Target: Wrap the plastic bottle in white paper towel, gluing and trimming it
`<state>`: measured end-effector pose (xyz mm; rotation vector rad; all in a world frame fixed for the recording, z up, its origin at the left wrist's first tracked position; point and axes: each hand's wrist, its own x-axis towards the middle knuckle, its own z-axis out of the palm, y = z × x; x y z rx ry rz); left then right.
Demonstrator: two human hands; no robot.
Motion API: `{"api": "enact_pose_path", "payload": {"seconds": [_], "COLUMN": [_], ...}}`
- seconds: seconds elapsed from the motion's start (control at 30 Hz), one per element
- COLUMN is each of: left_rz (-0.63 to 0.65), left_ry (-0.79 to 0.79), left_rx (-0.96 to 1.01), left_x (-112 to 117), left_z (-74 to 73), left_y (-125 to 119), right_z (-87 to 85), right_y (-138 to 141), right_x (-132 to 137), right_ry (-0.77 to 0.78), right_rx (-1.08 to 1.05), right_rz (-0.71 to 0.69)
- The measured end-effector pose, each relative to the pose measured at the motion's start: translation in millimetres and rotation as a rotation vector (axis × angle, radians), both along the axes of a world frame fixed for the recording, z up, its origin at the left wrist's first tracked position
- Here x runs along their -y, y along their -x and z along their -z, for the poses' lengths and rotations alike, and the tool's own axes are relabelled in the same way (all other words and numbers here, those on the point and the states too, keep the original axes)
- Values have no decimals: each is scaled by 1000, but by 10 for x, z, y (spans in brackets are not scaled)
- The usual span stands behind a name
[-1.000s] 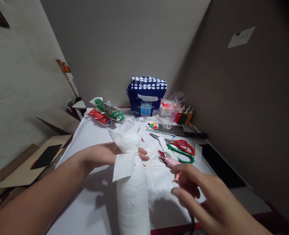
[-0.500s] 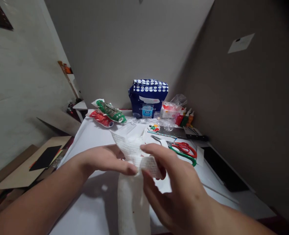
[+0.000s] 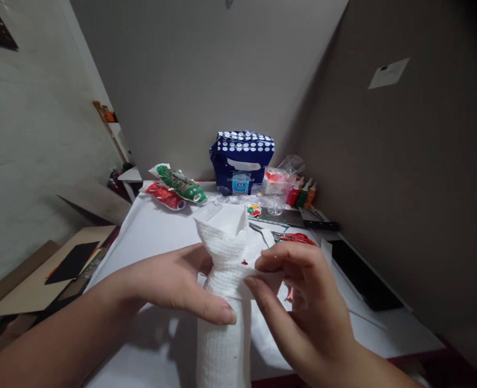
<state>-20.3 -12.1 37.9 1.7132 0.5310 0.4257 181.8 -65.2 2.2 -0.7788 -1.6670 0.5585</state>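
Upright in front of me is a white, textured tube (image 3: 223, 355), like paper towel or soft cloth. It narrows to a neck and flares above into a forked top (image 3: 218, 242). My left hand (image 3: 177, 283) grips it from the left, its thumb pressed across the front below the neck and its fingers partly hidden behind. Around the neck runs a white strip (image 3: 232, 283) of similar ribbed material. My right hand (image 3: 307, 293) pinches the strip's loose end between thumb and forefinger, to the right of the neck. A tiny red spot shows beside the strip.
Scissors (image 3: 299, 238) with red handles lie beyond my right hand, near a black-handled knife (image 3: 321, 224). Green and red fish-shaped crafts (image 3: 180, 184) lie back left. A blue bag (image 3: 242, 161) and paint bottles (image 3: 301, 195) stand at the back. A black panel (image 3: 363, 275) lies right.
My right hand has moved slightly right, drawing the strip's end out from the neck. My left thumb has slid lower on the tube, and the flared top shows more fully.
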Motion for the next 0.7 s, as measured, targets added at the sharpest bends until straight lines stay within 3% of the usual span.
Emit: {"api": "enact_pose_path", "payload": {"seconds": [0.2, 0.57, 0.7], "left_rz": [-11, 50, 58], "left_ry": [-47, -8, -104], "left_rx": [25, 38, 19], "left_x": [6, -29, -55], "left_z": [17, 29, 44], "left_y": [-7, -58, -46], "right_z": [65, 101, 93], "right_y": [18, 71, 75], "right_x": [-30, -107, -117], "right_ry": [6, 161, 230], "right_rx": [-29, -137, -184], "right_rz": [-24, -74, -117]}}
